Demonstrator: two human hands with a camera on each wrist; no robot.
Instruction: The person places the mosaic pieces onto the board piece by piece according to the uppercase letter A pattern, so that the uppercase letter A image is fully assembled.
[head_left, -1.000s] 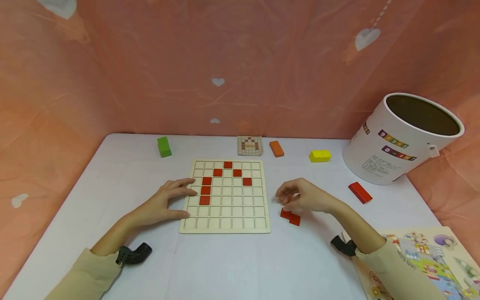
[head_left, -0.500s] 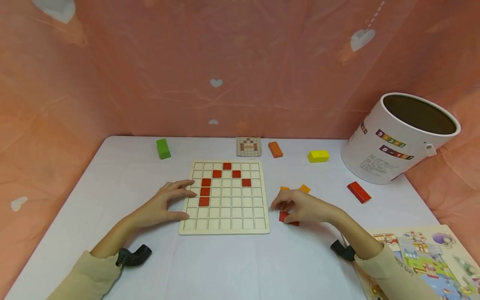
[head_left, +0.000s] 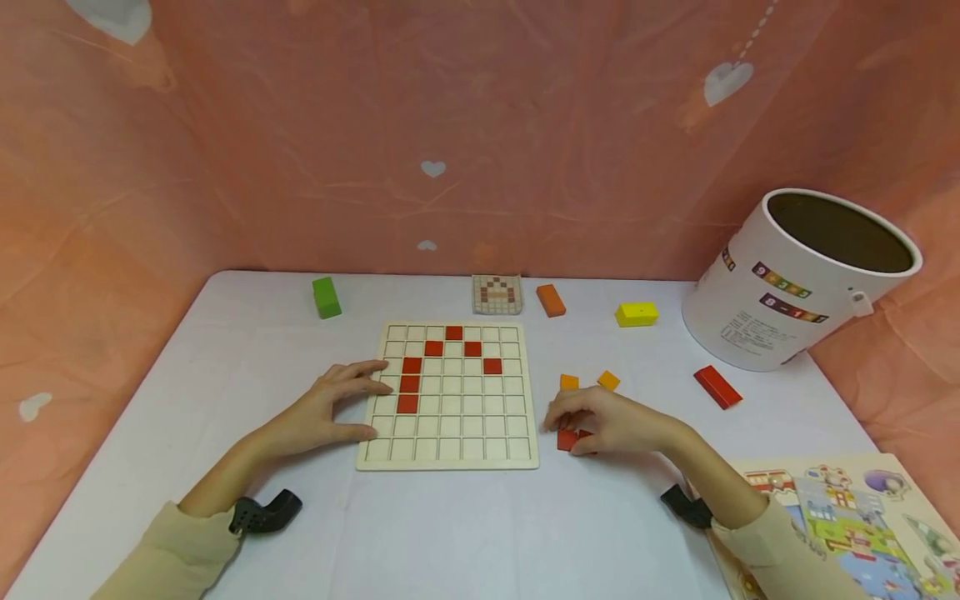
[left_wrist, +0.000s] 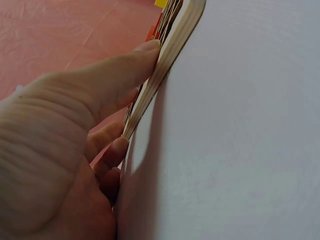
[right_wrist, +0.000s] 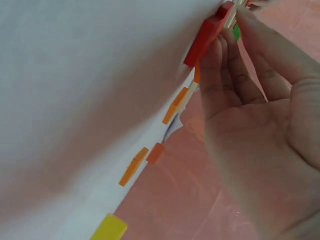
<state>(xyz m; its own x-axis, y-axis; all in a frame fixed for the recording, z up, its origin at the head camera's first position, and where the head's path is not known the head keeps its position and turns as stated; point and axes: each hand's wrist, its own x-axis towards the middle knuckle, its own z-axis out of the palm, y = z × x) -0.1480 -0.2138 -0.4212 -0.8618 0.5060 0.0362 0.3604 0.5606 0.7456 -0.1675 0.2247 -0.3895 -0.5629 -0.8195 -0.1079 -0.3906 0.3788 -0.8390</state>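
pink cloth with pale heart shapes backs a white table (head_left: 465, 533). on it lies a wooden grid board (head_left: 450, 454) with seven red tiles set in an arch near its far left part. the left hand (head_left: 318, 412) rests at the board's left edge, fingers straight and spread, thumb tip pressed against the board's side wall as the left wrist view shows; it grips nothing. the right hand (head_left: 607, 421) sits just right of the board, fingers curled down over the red tiles (head_left: 566, 439) lying on the table; the right wrist view shows fingertips (right_wrist: 227, 42) pinching one red tile (right_wrist: 207, 32) at its edge.

hidden or unclear: most of the red tiles under the right hand are covered, so their count cannot be told. two orange tiles (head_left: 588, 382) lie just beyond that hand. the pattern card (head_left: 498, 293) at the far edge is too small to read. a picture puzzle (head_left: 847, 508) at the near right is cut off by the frame. the white bucket (head_left: 795, 283) leans, its inside dark.

also present: green block (head_left: 326, 297), orange block (head_left: 551, 300), yellow block (head_left: 637, 313), red block (head_left: 717, 387).

against the earliest frame: the right hand has dropped nearer and lower onto the red tiles, uncovering the orange tiles; the left hand is unchanged
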